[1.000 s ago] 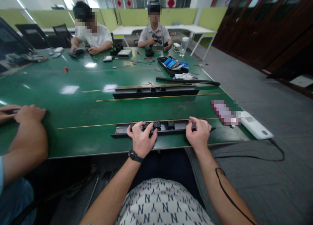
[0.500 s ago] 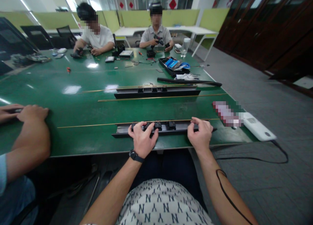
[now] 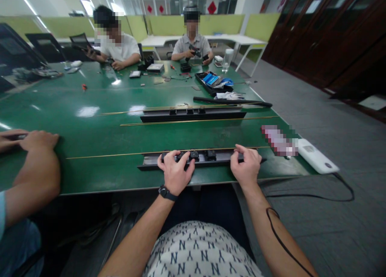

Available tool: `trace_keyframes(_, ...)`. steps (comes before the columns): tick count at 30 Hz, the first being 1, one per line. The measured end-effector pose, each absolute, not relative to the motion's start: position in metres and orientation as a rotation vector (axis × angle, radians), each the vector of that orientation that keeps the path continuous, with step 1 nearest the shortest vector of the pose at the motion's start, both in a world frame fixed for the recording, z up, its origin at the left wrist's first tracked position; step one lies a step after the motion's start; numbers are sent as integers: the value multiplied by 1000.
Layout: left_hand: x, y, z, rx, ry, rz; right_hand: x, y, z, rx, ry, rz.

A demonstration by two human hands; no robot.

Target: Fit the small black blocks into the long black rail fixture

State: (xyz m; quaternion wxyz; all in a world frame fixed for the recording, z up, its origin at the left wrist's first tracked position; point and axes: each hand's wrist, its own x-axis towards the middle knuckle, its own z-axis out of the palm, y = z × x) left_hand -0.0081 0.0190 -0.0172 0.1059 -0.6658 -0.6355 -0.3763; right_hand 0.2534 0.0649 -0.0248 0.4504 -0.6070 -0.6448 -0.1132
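Observation:
A dark channel-shaped rail (image 3: 149, 160) lies along the near table edge with several small black blocks (image 3: 210, 154) inside it. My left hand (image 3: 175, 168) rests over the rail's left half, fingers bent around a black block there; the fingers partly cover it. A thin brass-coloured rod (image 3: 102, 155) runs lengthwise along the rail's far side and sticks out past both ends. At the rail's right end my right hand (image 3: 246, 164) is closed, its thumb and forefinger pinched at the rod. The exact contact is hidden by the fingers.
Beyond lie a second rail (image 3: 193, 117), more thin rods (image 3: 199, 121) and a black tube (image 3: 232, 101). A blurred red-edged object (image 3: 277, 139) and a white device (image 3: 316, 156) with a cable are at right. A co-worker's arm (image 3: 39, 160) rests at left; two people sit opposite.
My hands and the rail look unchanged, while the view shifts slightly. Across the table, the person on the left has raised one hand with a dark object in it.

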Motion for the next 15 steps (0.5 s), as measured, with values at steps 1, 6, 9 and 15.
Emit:
trace_keyframes(1,-8,19,-17,-1959,-1872,-1106,253,65,-25,-1505,-1577,-286)
trace_keyframes(6,-8,19,-17,-1964,-1873,-1104,254,67,-28,-1528,-1534,-302)
trace_keyframes(9,-8,22,-16,-1973,-1884,-1110,254,70,-28,-1516,-1529,-312)
trace_keyframes(15,-12,37,-4,-2064,-1924,-1099,256,84,-20,-1527,-1528,-261)
